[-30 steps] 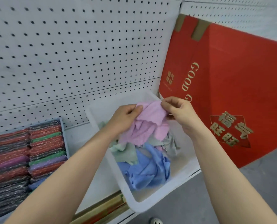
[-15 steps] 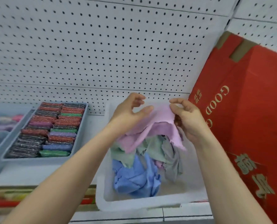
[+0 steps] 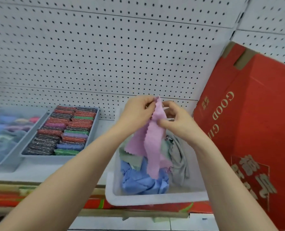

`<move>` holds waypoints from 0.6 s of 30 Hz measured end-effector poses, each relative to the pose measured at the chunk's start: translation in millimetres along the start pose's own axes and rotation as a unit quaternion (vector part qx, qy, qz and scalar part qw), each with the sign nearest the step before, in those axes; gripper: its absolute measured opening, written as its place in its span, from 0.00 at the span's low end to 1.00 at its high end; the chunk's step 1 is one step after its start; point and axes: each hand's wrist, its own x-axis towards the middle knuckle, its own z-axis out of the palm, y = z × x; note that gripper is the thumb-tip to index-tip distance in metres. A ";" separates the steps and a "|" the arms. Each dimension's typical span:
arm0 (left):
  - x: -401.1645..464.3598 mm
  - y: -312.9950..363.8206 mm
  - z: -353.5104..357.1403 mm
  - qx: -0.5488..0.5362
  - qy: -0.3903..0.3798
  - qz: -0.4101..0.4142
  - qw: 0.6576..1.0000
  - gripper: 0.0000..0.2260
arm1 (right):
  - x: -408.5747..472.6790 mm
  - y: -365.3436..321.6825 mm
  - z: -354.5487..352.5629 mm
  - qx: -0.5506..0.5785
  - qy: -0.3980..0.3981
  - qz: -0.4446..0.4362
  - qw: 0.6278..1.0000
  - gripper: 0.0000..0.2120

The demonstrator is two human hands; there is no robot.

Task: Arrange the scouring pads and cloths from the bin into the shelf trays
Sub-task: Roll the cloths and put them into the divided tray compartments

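Head view: a person's left hand (image 3: 138, 110) pinches the top corner of a pink cloth (image 3: 150, 144), while the right hand (image 3: 175, 122) nips its edge just below, over the white bin (image 3: 155, 200). The cloth hangs limp above blue, green and grey cloths still in the bin. It looks light, soft and floppy, best taken by two corners. A tray of scouring pads (image 3: 61, 130) sits to the left on the shelf (image 3: 38, 172).

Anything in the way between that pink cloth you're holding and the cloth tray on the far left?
Nothing visible blocks it. The pink cloth hangs from both hands over the white bin. The scouring pad tray lies between bin and cloth tray, but it sits low; carry over it.
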 end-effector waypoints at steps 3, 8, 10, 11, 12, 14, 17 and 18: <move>7.6 1.0 -21.6 -0.004 0.053 0.015 0.998 0.08 | 5.5 5.8 11.9 -0.132 0.082 0.017 0.988 0.19; 18.1 5.8 -44.4 0.073 0.059 0.055 0.994 0.09 | 0.9 -15.0 11.2 0.002 0.149 -0.034 0.988 0.12; 22.1 11.7 -42.9 0.090 0.027 0.041 0.995 0.10 | 0.3 -28.9 23.6 0.000 0.081 -0.049 0.996 0.21; 23.9 14.1 -41.6 0.090 0.012 0.036 0.995 0.10 | 1.8 -29.8 30.9 -0.052 0.068 -0.036 0.996 0.24; 25.0 16.4 -41.0 0.088 0.005 0.037 0.995 0.10 | 4.8 -27.7 36.5 -0.105 0.080 -0.021 0.991 0.24; 25.3 17.8 -44.3 0.085 0.021 0.054 0.995 0.10 | 11.4 -18.3 39.4 -0.172 0.159 0.013 0.972 0.15; 25.8 10.5 -61.5 0.075 0.086 0.058 0.992 0.11 | 12.3 0.1 25.0 -0.179 0.198 0.047 0.963 0.09; 26.6 6.1 -68.2 0.072 0.104 0.051 0.991 0.12 | 10.7 3.4 18.5 -0.170 0.193 0.054 0.965 0.09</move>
